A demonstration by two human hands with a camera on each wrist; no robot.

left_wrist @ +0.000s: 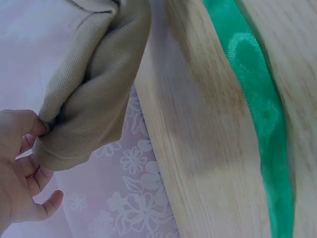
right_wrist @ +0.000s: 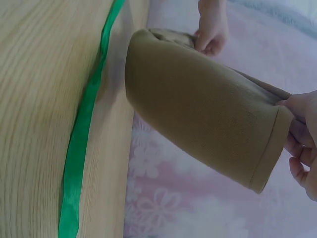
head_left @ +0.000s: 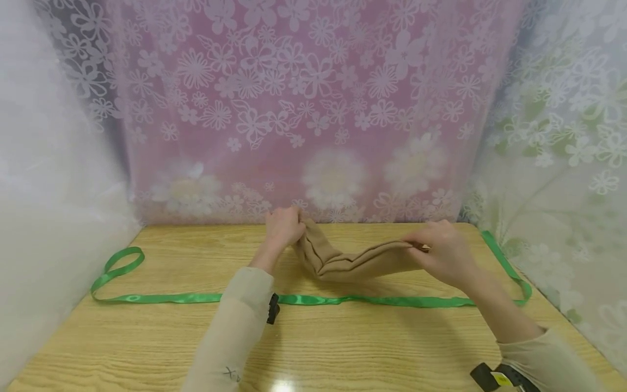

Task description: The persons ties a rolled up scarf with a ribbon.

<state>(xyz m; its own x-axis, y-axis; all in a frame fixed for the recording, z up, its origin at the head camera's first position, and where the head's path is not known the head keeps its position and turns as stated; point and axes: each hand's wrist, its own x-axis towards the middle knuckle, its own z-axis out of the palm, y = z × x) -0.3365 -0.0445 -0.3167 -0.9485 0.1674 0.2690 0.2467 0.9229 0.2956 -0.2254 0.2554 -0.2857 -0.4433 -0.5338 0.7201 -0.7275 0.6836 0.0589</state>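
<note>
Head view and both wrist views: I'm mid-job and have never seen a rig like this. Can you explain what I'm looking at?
There is no robot here, just a person's two bare hands. The head picture comes from a camera worn on the head, looking forward and down. The other two come from cameras worn on each wrist, so they look turned sideways.

The surface is a pale wood-grain table. A long, shiny green ribbon lies across it, looped at its left end. The left hand and right hand grip opposite ends of a folded tan cloth, which sags between them. Behind hangs a pink sheet with white flowers.
</note>
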